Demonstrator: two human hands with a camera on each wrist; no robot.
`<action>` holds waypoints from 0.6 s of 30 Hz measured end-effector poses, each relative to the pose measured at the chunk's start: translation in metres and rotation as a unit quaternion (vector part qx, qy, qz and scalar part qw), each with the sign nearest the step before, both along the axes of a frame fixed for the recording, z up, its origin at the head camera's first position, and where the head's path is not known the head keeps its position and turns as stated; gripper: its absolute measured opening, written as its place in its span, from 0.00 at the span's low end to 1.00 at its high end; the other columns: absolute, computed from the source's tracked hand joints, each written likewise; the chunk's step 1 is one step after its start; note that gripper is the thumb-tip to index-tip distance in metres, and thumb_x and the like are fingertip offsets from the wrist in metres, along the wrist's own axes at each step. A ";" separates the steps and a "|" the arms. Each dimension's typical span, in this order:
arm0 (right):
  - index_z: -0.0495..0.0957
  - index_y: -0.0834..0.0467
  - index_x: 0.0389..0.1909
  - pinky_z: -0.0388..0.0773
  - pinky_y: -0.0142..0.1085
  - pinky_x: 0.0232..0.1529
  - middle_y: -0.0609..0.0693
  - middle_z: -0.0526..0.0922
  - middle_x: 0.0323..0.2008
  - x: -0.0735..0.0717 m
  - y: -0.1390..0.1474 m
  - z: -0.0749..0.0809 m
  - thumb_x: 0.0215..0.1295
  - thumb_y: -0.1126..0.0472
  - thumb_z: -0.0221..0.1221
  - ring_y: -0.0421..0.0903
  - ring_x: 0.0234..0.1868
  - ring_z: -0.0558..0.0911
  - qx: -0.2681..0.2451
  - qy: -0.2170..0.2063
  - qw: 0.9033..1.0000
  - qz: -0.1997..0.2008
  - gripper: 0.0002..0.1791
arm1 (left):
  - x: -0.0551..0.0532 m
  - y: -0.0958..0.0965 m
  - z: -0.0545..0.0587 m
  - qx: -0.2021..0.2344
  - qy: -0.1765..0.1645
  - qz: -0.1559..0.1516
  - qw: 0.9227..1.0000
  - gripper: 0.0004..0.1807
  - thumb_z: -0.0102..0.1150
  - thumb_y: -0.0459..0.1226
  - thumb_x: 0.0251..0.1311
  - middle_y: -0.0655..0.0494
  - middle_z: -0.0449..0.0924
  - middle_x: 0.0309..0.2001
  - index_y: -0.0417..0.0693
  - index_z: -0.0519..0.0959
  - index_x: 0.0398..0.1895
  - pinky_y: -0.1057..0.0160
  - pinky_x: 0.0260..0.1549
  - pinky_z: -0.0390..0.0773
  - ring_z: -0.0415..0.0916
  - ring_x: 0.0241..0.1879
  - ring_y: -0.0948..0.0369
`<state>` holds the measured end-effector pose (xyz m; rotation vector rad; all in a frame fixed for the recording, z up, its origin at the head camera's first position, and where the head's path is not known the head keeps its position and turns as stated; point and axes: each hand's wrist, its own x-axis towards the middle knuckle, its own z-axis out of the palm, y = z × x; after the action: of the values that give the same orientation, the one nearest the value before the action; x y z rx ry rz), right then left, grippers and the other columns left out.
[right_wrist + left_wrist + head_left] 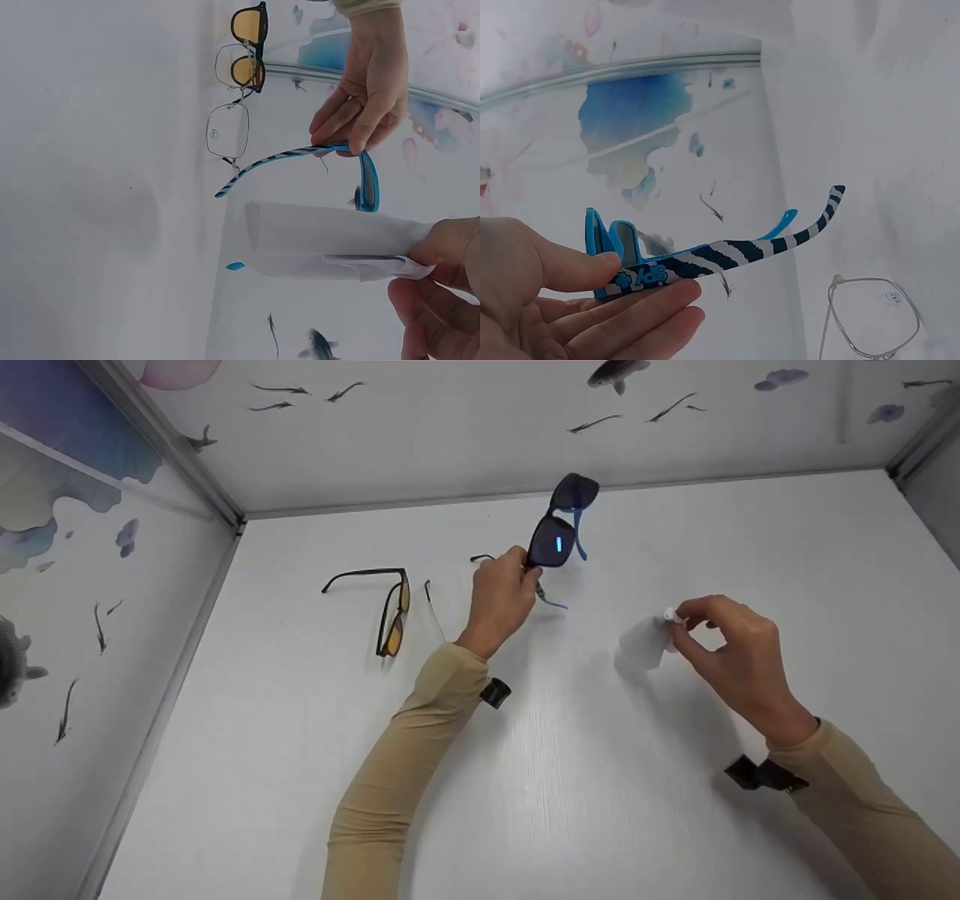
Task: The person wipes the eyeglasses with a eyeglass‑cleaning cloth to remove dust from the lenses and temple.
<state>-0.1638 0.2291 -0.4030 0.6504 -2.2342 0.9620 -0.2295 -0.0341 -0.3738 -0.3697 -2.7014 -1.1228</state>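
Note:
My left hand (501, 604) pinches a pair of sunglasses (553, 540) at one hinge corner, holding them up over the table. Their lenses are dark, and the inside of the frame is blue. In the left wrist view, the near temple (735, 251) has black and white zebra stripes, with thumb above and fingers below it. Off to the right, my right hand (739, 660) pinches a thin white sheet (643, 645) between thumb and fingers at its top edge. The right wrist view shows this folded sheet (330, 232) hanging loosely, partly covering the far blue temple.
Yellow-lensed glasses (405, 592) with a black frame lie unfolded on the white table (570, 810), left of my left hand. Thin clear-lensed glasses (838, 280) lie beside them, mostly hidden by my left hand in the head view. Printed panels (465, 435) enclose the back and sides.

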 end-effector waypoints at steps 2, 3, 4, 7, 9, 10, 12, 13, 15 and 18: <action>0.80 0.64 0.34 0.67 0.25 0.38 0.56 0.83 0.30 0.000 0.001 -0.002 0.43 0.81 0.66 0.48 0.29 0.79 -0.002 0.002 1.000 -0.002 0.16 | -0.003 0.006 -0.001 -0.030 0.009 -0.003 1.000 0.08 0.55 0.30 0.66 0.43 0.84 0.37 0.30 0.78 0.42 0.66 0.33 0.78 0.82 0.33 0.57; 0.80 0.64 0.34 0.67 0.25 0.38 0.56 0.83 0.30 0.001 0.002 -0.003 0.43 0.81 0.66 0.48 0.29 0.79 -0.003 0.001 1.000 -0.004 0.16 | -0.004 0.009 -0.001 -0.042 0.010 -0.007 0.999 0.08 0.55 0.30 0.67 0.43 0.84 0.37 0.31 0.78 0.43 0.65 0.34 0.78 0.82 0.34 0.58; 0.80 0.64 0.34 0.67 0.25 0.39 0.56 0.83 0.30 0.001 0.002 -0.003 0.43 0.81 0.66 0.48 0.29 0.79 -0.004 0.000 1.000 -0.006 0.16 | -0.004 0.012 -0.001 -0.057 0.012 -0.010 0.998 0.08 0.55 0.30 0.67 0.43 0.84 0.38 0.32 0.78 0.43 0.65 0.34 0.78 0.82 0.33 0.58; 0.80 0.65 0.34 0.67 0.24 0.39 0.56 0.83 0.31 0.003 0.005 -0.002 0.44 0.82 0.66 0.47 0.30 0.79 -0.003 -0.006 1.000 -0.010 0.16 | -0.005 0.020 -0.002 -0.112 0.016 -0.021 0.993 0.08 0.56 0.32 0.67 0.45 0.84 0.39 0.35 0.78 0.43 0.62 0.34 0.79 0.82 0.34 0.58; 0.80 0.65 0.35 0.68 0.24 0.40 0.56 0.83 0.31 0.004 0.006 0.000 0.45 0.81 0.66 0.47 0.30 0.79 0.001 -0.012 1.000 -0.011 0.15 | -0.003 0.025 -0.001 -0.146 0.017 -0.033 0.989 0.08 0.56 0.33 0.67 0.46 0.85 0.40 0.37 0.78 0.44 0.62 0.34 0.79 0.82 0.34 0.58; 0.80 0.65 0.35 0.68 0.24 0.39 0.55 0.83 0.31 0.005 0.006 0.000 0.46 0.81 0.66 0.47 0.30 0.79 0.002 -0.015 1.000 -0.012 0.15 | -0.002 0.027 -0.001 -0.162 0.019 -0.040 0.986 0.08 0.56 0.33 0.67 0.46 0.85 0.40 0.38 0.79 0.44 0.61 0.34 0.79 0.82 0.34 0.57; 0.80 0.66 0.35 0.68 0.24 0.39 0.55 0.83 0.32 0.006 0.007 0.000 0.47 0.81 0.66 0.47 0.30 0.79 0.005 -0.017 1.000 -0.011 0.14 | 0.000 0.031 -0.001 -0.190 0.021 -0.055 0.980 0.07 0.55 0.34 0.67 0.47 0.85 0.39 0.40 0.79 0.44 0.61 0.35 0.79 0.82 0.35 0.57; 0.80 0.66 0.36 0.68 0.24 0.39 0.55 0.83 0.32 0.007 0.007 0.000 0.47 0.81 0.66 0.47 0.30 0.79 0.007 -0.019 1.000 -0.010 0.14 | 0.000 0.033 -0.001 -0.203 0.021 -0.062 0.977 0.07 0.55 0.34 0.68 0.47 0.85 0.39 0.40 0.79 0.44 0.62 0.35 0.79 0.82 0.36 0.57; 0.80 0.66 0.36 0.68 0.23 0.40 0.55 0.83 0.32 0.008 0.007 0.000 0.47 0.81 0.66 0.47 0.30 0.79 0.007 -0.020 1.000 -0.009 0.14 | 0.002 0.036 -0.001 -0.226 0.021 -0.073 0.971 0.07 0.55 0.34 0.68 0.48 0.84 0.39 0.41 0.79 0.44 0.62 0.35 0.79 0.82 0.36 0.57; 0.80 0.66 0.36 0.68 0.23 0.40 0.56 0.83 0.32 0.009 0.008 -0.002 0.46 0.81 0.66 0.46 0.30 0.78 0.004 -0.020 1.000 -0.007 0.15 | 0.003 0.041 -0.005 -0.263 0.020 -0.082 0.961 0.07 0.55 0.33 0.68 0.49 0.84 0.39 0.42 0.79 0.45 0.63 0.36 0.79 0.82 0.38 0.57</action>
<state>-0.1550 0.2370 -0.4055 0.6242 -2.2767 0.9677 -0.2270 0.0068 -0.3790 -0.6942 -2.9417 -0.3972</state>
